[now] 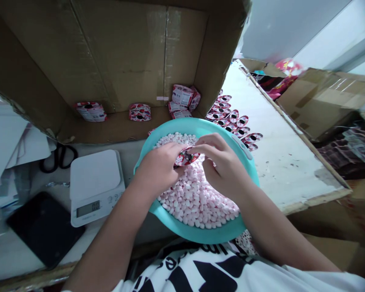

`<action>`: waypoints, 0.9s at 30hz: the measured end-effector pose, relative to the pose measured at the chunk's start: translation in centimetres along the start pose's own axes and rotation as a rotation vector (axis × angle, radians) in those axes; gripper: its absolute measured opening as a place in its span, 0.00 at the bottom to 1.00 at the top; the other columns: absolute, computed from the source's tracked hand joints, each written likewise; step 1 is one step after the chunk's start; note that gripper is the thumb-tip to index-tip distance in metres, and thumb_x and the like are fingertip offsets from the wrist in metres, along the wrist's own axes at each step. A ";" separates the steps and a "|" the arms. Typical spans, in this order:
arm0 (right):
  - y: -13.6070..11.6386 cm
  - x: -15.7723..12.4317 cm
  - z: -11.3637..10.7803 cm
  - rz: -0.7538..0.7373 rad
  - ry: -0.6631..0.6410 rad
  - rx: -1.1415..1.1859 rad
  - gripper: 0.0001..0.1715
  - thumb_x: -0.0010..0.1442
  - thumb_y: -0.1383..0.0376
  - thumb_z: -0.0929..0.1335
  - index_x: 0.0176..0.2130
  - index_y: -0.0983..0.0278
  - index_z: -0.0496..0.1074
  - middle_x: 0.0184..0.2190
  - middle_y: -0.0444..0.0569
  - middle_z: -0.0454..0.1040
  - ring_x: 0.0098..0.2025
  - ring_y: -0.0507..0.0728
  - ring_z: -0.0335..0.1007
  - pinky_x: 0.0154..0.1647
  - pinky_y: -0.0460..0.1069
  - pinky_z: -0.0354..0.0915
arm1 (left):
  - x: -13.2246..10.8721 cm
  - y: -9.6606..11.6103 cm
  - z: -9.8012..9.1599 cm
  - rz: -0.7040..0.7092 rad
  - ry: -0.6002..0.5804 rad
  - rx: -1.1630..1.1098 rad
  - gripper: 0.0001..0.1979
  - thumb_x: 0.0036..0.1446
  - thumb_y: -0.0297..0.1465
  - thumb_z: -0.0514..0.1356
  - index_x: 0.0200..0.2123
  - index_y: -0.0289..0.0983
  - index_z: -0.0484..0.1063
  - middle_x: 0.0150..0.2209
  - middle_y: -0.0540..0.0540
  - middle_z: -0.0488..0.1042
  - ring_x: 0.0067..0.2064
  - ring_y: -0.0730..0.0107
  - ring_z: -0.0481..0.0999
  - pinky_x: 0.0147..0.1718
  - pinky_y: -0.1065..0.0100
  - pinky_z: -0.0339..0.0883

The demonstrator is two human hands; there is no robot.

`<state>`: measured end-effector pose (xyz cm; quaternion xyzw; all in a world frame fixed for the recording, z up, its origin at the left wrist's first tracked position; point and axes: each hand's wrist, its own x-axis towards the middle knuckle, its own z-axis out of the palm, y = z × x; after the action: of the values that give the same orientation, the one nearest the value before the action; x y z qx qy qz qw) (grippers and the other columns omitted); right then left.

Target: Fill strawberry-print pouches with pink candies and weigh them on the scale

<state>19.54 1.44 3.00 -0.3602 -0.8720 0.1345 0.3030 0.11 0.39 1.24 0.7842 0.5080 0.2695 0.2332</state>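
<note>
A teal basin holds a heap of small pale pink and white candies. Above the candies, my left hand is closed round a small red printed packet with a dark opening facing up. My right hand is at the packet's right side, its index finger touching the rim and its other fingers curled. Whether that hand pinches anything besides the packet's edge cannot be made out.
Behind the basin, a large cardboard box lies open with several red packets inside. Open packets stand at the right. On the left are a white scale, black scissors and a black flat device.
</note>
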 end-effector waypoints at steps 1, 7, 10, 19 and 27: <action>0.0 0.0 0.1 0.011 -0.025 -0.051 0.28 0.55 0.81 0.58 0.47 0.59 0.71 0.48 0.53 0.66 0.49 0.59 0.67 0.46 0.56 0.68 | 0.0 0.0 0.0 0.012 0.000 0.018 0.21 0.58 0.29 0.63 0.56 0.37 0.72 0.55 0.43 0.76 0.55 0.56 0.75 0.53 0.58 0.70; 0.0 -0.1 0.2 -0.014 0.054 -0.114 0.23 0.55 0.80 0.61 0.44 0.59 0.70 0.47 0.53 0.67 0.47 0.61 0.67 0.44 0.57 0.69 | -0.2 0.0 -0.1 0.109 0.104 0.089 0.25 0.54 0.24 0.63 0.57 0.35 0.71 0.56 0.42 0.75 0.55 0.55 0.75 0.54 0.57 0.71; -0.2 -0.2 0.2 -0.029 0.017 -0.190 0.24 0.56 0.79 0.62 0.47 0.57 0.70 0.53 0.54 0.65 0.51 0.63 0.64 0.48 0.60 0.69 | -0.2 -0.2 -0.2 0.181 0.157 0.102 0.26 0.55 0.23 0.61 0.58 0.36 0.70 0.56 0.41 0.74 0.56 0.56 0.74 0.56 0.57 0.70; -0.4 -0.4 0.2 -0.048 0.012 -0.104 0.18 0.60 0.78 0.61 0.40 0.60 0.74 0.53 0.54 0.66 0.52 0.62 0.65 0.48 0.60 0.69 | -0.4 0.1 -0.3 0.266 0.283 0.250 0.23 0.61 0.20 0.55 0.57 0.40 0.73 0.59 0.43 0.72 0.62 0.56 0.66 0.62 0.52 0.63; -0.1 -0.2 0.1 0.038 0.083 0.004 0.19 0.61 0.78 0.60 0.41 0.59 0.71 0.49 0.52 0.68 0.50 0.59 0.69 0.47 0.57 0.69 | -0.2 -0.4 -0.6 0.108 0.286 0.047 0.29 0.52 0.17 0.58 0.56 0.41 0.73 0.57 0.45 0.74 0.57 0.60 0.72 0.58 0.59 0.68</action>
<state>19.56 1.23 2.84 -0.3815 -0.8513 0.1270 0.3371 -0.61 0.38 1.36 0.7694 0.4992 0.3784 0.1250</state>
